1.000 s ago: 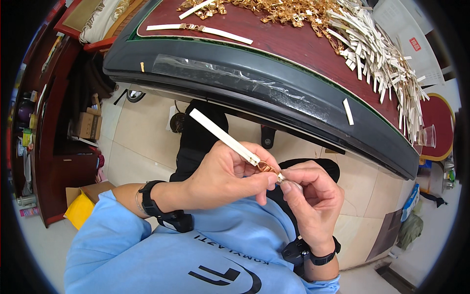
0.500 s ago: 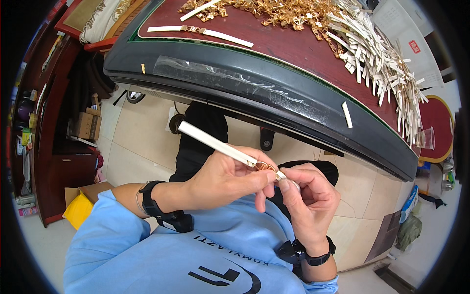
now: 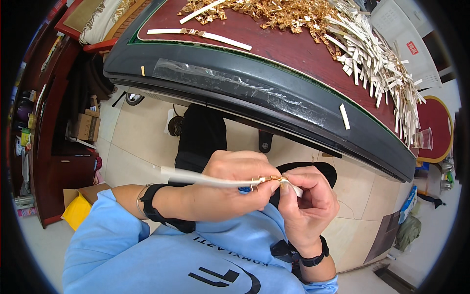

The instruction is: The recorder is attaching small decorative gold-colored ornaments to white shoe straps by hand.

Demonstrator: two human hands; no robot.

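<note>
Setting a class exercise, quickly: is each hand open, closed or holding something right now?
Left hand: closed, holding the gold buckle with a long white strap.
Right hand: closed, pinching the white strip at the buckle's other end.

A person in a light blue top (image 3: 156,259) works a gold-coloured fitting (image 3: 267,179) between the left hand (image 3: 226,200) at 6 o'clock and the right hand (image 3: 314,197) at 4 o'clock, a white strap (image 3: 220,182) trailing blurred toward 9 o'clock and a short white end (image 3: 296,190) pinched in the right. On the dark red tabletop (image 3: 279,46), a joined strap (image 3: 193,32) lies at 11 o'clock, gold-coloured pieces (image 3: 298,18) heap at 1 o'clock and white strips (image 3: 374,68) pile at 2 o'clock.
</note>
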